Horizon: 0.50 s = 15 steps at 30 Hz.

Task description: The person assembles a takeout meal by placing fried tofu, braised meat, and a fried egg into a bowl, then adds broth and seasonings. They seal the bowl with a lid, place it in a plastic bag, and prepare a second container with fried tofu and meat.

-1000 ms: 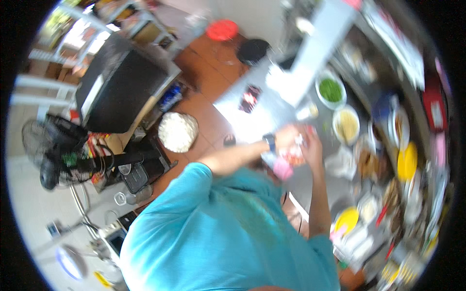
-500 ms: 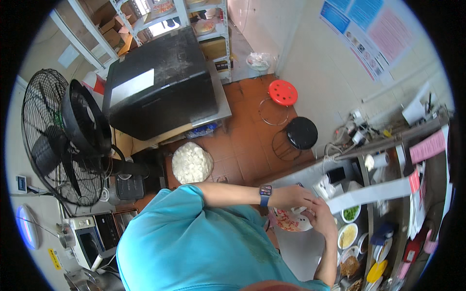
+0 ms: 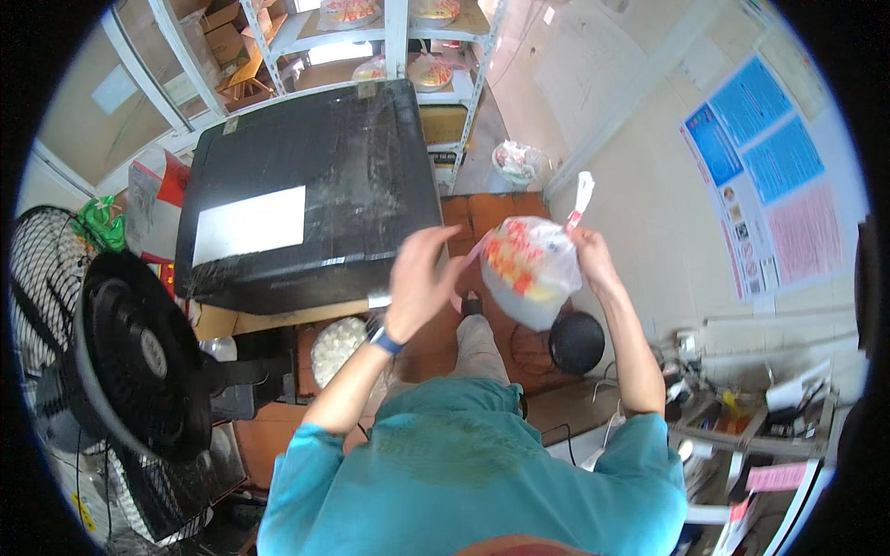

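A white plastic bag with red and yellow print (image 3: 528,264) hangs in front of me over the floor. It seems to hold a round tub, whose pale underside shows. My right hand (image 3: 593,255) is closed on the bag's gathered top at its right side. A white paper slip (image 3: 581,196) sticks up beside those fingers. To the left of the bag is my left hand (image 3: 422,283), fingers apart, a watch on its wrist. The bag's loose pink handle (image 3: 471,264) trails beside its fingertips; whether they touch is unclear.
A large black box (image 3: 315,185) stands on a table at left, with a shelf rack (image 3: 436,37) holding similar bags behind it. A black fan (image 3: 139,357) is at near left. On the floor are a black stool (image 3: 577,343) and a tub of white pieces (image 3: 336,352).
I have turned left from the counter. The printed bag has come up off the counter in my right hand; my left hand has left it and spread its fingers.
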Each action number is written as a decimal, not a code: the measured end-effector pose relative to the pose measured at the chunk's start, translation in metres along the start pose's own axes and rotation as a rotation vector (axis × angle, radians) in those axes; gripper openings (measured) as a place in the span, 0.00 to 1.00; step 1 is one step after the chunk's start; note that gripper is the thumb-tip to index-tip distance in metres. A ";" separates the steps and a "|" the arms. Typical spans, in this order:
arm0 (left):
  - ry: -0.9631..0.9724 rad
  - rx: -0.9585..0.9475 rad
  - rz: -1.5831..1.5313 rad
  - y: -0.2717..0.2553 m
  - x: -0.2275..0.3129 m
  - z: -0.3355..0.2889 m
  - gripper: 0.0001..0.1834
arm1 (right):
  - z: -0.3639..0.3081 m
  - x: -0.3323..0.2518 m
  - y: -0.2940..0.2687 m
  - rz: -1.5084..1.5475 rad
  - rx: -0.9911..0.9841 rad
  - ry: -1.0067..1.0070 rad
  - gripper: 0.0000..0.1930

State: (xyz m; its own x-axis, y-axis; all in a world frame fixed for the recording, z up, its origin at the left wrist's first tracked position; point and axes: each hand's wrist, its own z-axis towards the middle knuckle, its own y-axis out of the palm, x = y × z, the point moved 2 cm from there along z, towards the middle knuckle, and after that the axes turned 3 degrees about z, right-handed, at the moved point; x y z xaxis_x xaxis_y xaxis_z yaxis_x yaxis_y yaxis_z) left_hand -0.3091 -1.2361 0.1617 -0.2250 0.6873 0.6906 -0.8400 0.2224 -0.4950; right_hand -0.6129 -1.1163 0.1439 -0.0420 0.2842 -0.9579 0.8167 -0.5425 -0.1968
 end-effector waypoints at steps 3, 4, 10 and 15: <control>-0.110 0.191 0.120 -0.006 -0.046 0.018 0.18 | 0.138 -0.019 -0.030 0.256 0.098 0.005 0.17; -0.132 0.231 0.154 0.000 -0.054 0.025 0.16 | 0.189 -0.030 -0.044 0.200 0.114 -0.029 0.17; -0.537 0.323 0.528 0.090 -0.058 0.108 0.22 | 0.500 -0.124 -0.101 -0.124 0.212 -0.323 0.19; -0.963 0.240 0.758 0.123 -0.090 0.147 0.44 | 0.732 -0.229 -0.094 -0.208 0.124 -0.581 0.20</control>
State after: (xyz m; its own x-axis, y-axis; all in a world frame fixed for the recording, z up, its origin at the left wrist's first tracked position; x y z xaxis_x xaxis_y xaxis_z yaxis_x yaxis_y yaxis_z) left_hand -0.4648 -1.3721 0.1154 -0.8762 -0.2205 0.4286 -0.3867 -0.2094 -0.8981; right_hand -1.1012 -1.7094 0.2290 -0.5271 -0.0637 -0.8474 0.6864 -0.6198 -0.3803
